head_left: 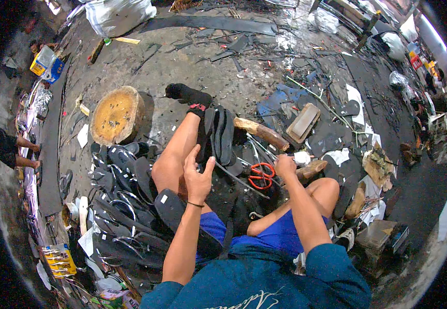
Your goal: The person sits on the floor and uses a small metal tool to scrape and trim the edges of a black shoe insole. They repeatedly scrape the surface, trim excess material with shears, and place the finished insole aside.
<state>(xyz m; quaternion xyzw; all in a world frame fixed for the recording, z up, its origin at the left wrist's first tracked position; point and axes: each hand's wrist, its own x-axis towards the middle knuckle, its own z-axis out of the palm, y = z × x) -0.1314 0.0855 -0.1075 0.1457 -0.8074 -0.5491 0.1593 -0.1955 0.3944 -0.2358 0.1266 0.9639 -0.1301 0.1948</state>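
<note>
My left hand (pixel 198 177) is raised over my left knee, its fingers stretched and the thumb apart. It appears to hold nothing. Just beyond it, several black sandal soles (pixel 222 135) stand on edge against my left lower leg. Below the left wrist lies a black sole with a small white label (pixel 171 206). My right hand (pixel 285 167) is closed in front of my right knee; what its fingers grip is hidden. Red-handled scissors (pixel 262 176) lie to its left. A small white piece (pixel 302 158) shows at its right, beside a wooden stick (pixel 312 170).
A heap of black sandals (pixel 125 216) lies at my left. Beyond it stands a round wooden block (pixel 115 116). Ahead are a log (pixel 262 133) and a rectangular block (pixel 303 122). Rubber scraps litter the floor. Another person's legs (pixel 27 152) show far left.
</note>
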